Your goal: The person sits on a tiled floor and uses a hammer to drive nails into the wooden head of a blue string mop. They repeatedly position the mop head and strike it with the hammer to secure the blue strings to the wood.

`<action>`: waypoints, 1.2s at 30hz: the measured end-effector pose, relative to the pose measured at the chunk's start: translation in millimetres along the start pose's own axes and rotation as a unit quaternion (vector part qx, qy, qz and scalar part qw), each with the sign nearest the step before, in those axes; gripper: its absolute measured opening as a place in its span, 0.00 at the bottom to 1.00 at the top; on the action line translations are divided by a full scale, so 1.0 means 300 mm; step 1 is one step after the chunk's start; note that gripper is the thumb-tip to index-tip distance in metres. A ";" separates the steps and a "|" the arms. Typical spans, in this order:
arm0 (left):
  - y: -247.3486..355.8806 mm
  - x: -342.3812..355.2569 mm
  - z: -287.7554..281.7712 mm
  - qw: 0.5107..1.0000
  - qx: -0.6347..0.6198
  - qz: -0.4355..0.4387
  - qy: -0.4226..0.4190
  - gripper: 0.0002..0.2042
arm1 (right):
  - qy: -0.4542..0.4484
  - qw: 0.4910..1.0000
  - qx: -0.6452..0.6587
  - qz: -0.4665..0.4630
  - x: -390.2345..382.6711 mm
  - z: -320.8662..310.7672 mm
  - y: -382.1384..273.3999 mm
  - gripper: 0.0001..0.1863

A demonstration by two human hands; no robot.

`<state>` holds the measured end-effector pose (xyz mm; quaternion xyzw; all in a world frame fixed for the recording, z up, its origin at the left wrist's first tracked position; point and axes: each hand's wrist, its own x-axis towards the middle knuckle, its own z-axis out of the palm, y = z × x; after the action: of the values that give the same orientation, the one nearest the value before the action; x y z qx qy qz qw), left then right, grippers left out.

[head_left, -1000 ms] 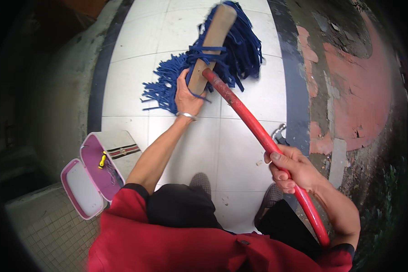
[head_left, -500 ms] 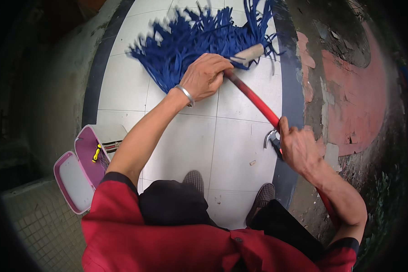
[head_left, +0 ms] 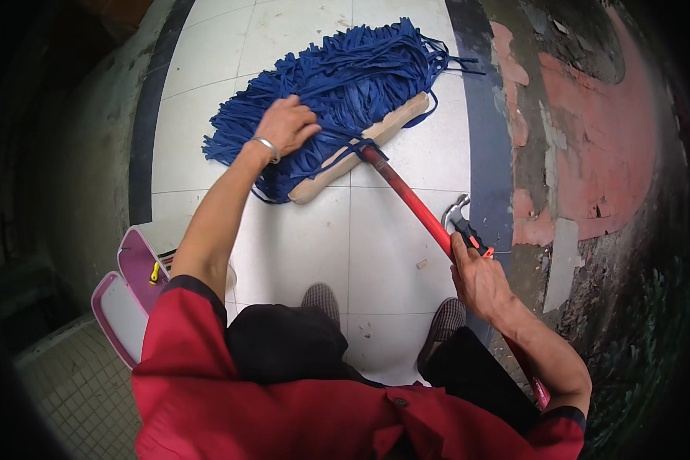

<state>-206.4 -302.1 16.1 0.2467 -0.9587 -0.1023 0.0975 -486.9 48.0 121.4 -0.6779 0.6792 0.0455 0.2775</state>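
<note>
A mop with thick blue strips [head_left: 337, 73] lies on the white floor tiles, its pale wooden block [head_left: 383, 126] showing along the near edge. From the block a red handle [head_left: 410, 195] slants down to the right and runs under my right forearm. My right hand [head_left: 484, 285] is closed round this handle, thumb along the top. My left hand [head_left: 285, 129], with a metal bangle at the wrist, rests on the strips left of the block, fingers slightly bent and apart. Just beyond my right hand lies a claw hammer [head_left: 468, 230] with a black and orange grip, partly hidden.
At the left an open pink and white case [head_left: 136, 264] holds a yellow-handled tool [head_left: 155, 273]; my arm covers part of it. A wall with peeling pink paint [head_left: 590, 153] borders the right side. A small light chip [head_left: 422, 264] lies on the tiles near my feet.
My left hand has moved left from the handle's end onto the strips. The mop head has settled flatter and nearer, with its wooden block now in full sight. My right hand keeps its grip.
</note>
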 end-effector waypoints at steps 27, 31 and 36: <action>0.334 -0.066 0.017 0.972 -0.197 -0.096 -0.082 0.21 | -0.045 0.966 0.240 0.088 0.029 0.170 0.037 0.25; 0.335 -0.007 0.118 0.990 -0.076 -0.109 -0.039 0.32 | -0.050 0.960 0.254 0.109 0.032 0.238 0.053 0.23; 0.346 -0.102 0.162 0.987 -0.040 -0.155 0.032 0.39 | -0.191 0.781 0.557 0.208 0.050 0.279 0.120 0.14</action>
<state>-238.7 -190.8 -9.3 0.3911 -0.9006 -0.1465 0.1204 -493.4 73.9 33.2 -0.2251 0.6439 -0.1560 0.7144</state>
